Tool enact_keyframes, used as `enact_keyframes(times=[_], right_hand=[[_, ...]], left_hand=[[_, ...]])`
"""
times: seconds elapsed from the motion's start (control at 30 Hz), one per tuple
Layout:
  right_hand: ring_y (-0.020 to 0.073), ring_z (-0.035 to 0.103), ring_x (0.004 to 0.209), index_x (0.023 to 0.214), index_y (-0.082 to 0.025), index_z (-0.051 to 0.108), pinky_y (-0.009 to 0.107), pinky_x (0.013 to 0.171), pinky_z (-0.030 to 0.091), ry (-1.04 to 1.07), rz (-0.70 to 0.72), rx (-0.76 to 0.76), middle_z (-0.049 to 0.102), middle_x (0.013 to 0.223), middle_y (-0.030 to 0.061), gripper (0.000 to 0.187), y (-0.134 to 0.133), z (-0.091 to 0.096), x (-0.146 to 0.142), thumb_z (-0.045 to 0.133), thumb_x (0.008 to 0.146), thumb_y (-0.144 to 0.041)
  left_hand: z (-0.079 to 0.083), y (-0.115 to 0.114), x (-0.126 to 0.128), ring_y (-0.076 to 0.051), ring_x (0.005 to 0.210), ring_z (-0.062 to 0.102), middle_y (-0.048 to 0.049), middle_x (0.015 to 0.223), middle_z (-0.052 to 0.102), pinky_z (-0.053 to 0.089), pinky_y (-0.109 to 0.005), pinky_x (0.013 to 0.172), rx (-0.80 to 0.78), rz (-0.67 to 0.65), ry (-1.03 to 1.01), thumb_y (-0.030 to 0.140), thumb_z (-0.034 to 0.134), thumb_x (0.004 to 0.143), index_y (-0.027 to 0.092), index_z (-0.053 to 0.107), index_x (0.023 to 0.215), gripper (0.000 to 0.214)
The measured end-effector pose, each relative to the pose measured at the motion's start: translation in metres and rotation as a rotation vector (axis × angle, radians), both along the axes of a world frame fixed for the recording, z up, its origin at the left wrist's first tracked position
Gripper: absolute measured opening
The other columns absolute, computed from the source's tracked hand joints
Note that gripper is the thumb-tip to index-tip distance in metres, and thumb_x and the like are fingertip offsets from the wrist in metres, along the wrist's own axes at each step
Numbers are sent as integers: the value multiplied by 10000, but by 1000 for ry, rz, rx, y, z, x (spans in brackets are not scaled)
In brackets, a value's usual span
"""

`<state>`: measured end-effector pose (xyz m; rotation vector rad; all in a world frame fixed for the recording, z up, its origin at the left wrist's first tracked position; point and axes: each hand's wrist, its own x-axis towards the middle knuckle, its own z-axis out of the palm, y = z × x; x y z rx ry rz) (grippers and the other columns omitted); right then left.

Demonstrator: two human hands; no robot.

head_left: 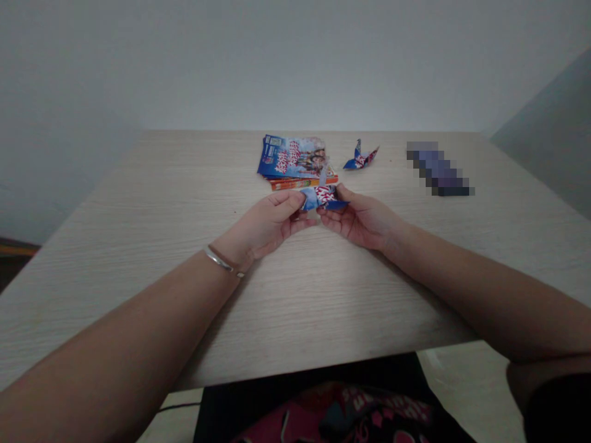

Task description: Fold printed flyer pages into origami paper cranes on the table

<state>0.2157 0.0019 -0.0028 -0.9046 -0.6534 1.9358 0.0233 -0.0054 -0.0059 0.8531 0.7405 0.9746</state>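
Observation:
Between my two hands is a folded piece of printed paper, blue with red and white lettering, with one pale flap standing up. My left hand pinches its left end between thumb and fingers. At its right end, my right hand grips it with the thumb on the far side and the fingers beneath. Just beyond the hands lies a stack of printed flyers, blue on top with orange edges showing below. A finished-looking folded paper figure with pointed ends stands to the right of the stack.
A pale wood-grain table spans the view, its near edge close to my lap. Toward the back right lies a blurred-out dark rectangular object. A plain wall rises behind the table.

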Motion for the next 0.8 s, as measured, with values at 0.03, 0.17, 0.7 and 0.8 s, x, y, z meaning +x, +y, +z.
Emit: enact_keyframes(times=[0.03,0.17,0.7,0.8], right_hand=[[111,731,713,988,-178,712,237,786,645,3,-5,-6,793,842,26,184,0,0,0,550,1053,-236],[122,742,759,972,-161,719,237,789,642,6,14,-26,796,867,48,210,-1,2,1,532,1054,-212],[135,726,628,881,-181,667,209,573,596,10,-24,-126,748,689,33,360,0,7,0,405,1099,-300],[143,735,611,897,-169,662,220,573,613,25,-41,-132,760,694,47,392,2,9,3,359,1111,-299]], left_hand=[[0,0,0,-98,772,652,-26,953,746,605,-269,875,-4,-6,-2,268,807,878,154,766,917,127],[0,-1,-1,-109,811,677,-47,972,761,599,-266,913,5,-57,-6,236,800,871,133,776,884,106],[-5,3,-3,-104,758,672,-18,895,760,615,-269,897,-31,-28,-68,259,819,877,185,752,934,115],[-4,3,-5,-84,714,658,-4,817,730,621,-241,857,-57,-55,-58,220,784,906,165,743,908,68]])
